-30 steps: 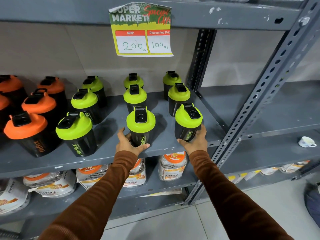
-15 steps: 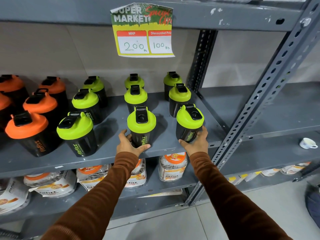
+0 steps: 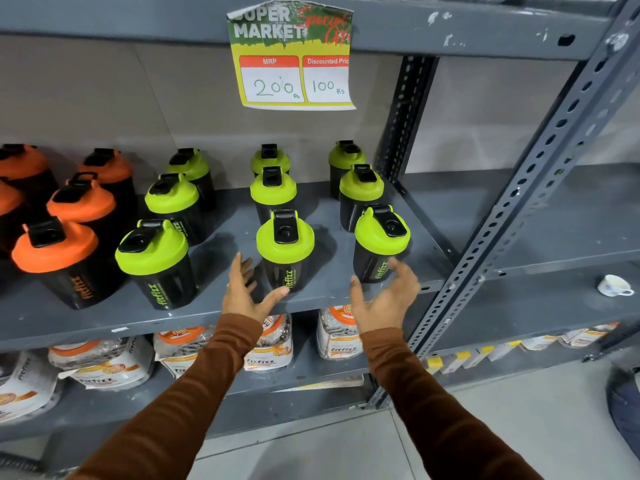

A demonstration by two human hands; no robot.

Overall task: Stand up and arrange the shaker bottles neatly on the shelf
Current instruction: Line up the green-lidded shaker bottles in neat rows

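Black shaker bottles stand upright in rows on the grey shelf (image 3: 329, 299). Several have green lids, and several at the left have orange lids (image 3: 55, 245). The front middle green-lidded bottle (image 3: 284, 249) stands just right of my left hand (image 3: 244, 292), which is open with fingers spread and its thumb near the bottle's base. The front right green-lidded bottle (image 3: 380, 244) stands just beyond my right hand (image 3: 384, 299), also open and off the bottle. Another green-lidded bottle (image 3: 156, 261) stands front left.
A price sign (image 3: 292, 57) hangs from the shelf above. A perforated grey upright (image 3: 519, 209) rises at the right. Bagged packets (image 3: 270, 351) fill the lower shelf. A white cup (image 3: 614, 285) sits on the neighbouring shelf at the right.
Both hands have let go of the two front bottles and pulled back slightly, fingers now spread. The bottles stay standing where they were.
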